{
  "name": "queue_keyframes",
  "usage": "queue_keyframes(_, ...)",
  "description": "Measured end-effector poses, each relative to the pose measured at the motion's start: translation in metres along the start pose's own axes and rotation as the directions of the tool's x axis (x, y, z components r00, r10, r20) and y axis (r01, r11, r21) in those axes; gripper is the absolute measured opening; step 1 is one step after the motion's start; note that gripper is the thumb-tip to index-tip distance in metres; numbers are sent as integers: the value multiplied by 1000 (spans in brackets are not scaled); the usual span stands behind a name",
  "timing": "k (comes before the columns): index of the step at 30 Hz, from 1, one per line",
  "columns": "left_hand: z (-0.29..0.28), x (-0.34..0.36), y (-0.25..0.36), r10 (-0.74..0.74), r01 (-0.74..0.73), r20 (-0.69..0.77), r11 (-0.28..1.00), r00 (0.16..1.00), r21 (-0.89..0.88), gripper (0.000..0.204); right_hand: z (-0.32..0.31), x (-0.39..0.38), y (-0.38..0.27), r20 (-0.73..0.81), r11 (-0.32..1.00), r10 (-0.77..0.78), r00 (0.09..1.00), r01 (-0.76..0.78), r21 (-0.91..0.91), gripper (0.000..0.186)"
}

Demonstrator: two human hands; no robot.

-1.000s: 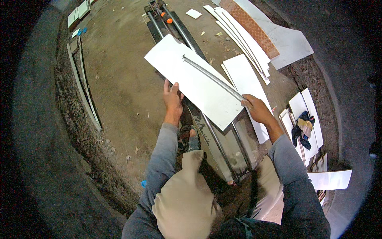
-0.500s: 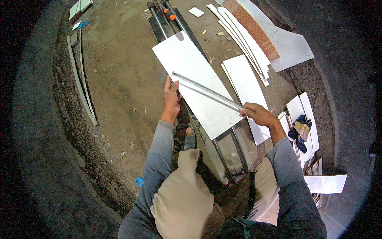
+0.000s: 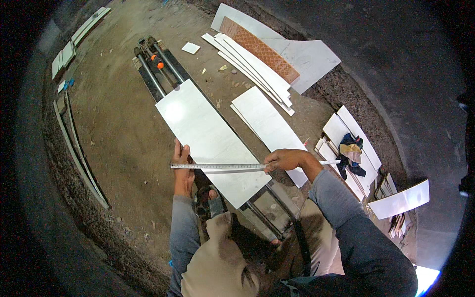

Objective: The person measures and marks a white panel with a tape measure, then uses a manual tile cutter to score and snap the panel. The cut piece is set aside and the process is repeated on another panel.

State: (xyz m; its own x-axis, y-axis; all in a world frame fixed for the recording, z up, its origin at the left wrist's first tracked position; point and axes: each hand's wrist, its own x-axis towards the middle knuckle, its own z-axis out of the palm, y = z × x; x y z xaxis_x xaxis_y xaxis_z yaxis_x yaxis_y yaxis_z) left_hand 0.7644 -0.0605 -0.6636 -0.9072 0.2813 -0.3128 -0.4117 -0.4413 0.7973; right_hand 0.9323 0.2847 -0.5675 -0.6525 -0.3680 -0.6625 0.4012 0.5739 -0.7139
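A white tile (image 3: pixel 203 126) lies at a slant over the black tile cutter (image 3: pixel 169 69), which has two steel rails and orange knobs. My left hand (image 3: pixel 182 168) grips the tile's left edge, thumb raised beside it, with one end of a long steel ruler (image 3: pixel 222 167) lying across this hand. The fingers of my right hand (image 3: pixel 289 161) are wrapped round the ruler, which crosses the tile's near part and sticks out past that hand on the right.
White panels (image 3: pixel 262 119) lie close right of the cutter, with strips (image 3: pixel 247 69) and an orange-patterned piece (image 3: pixel 260 49) behind them. Dark cloth (image 3: pixel 349 166) rests on more panels (image 3: pixel 346 131) at right. Long thin strips (image 3: pixel 79 153) lie along the left on dirt floor (image 3: pixel 118 128).
The ruler has swung from a steep diagonal on the tile to nearly crosswise, its far end coming down onto my left hand. The scene sits tilted and further left in view.
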Motion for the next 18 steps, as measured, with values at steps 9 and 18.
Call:
queue_keyframes(9, 13, -22, -9, -95, 101, -84, 992, 992, 79, 83, -3, 1, 9, 67, 999, 6, 998, -2, -52, 26)
queue_keyframes(18, 7, -24, -24, -47, 72, -163, 986, 985, 149, 66, -12, 4, -1, -78, 999, 7, 997, -10, -41, 37)
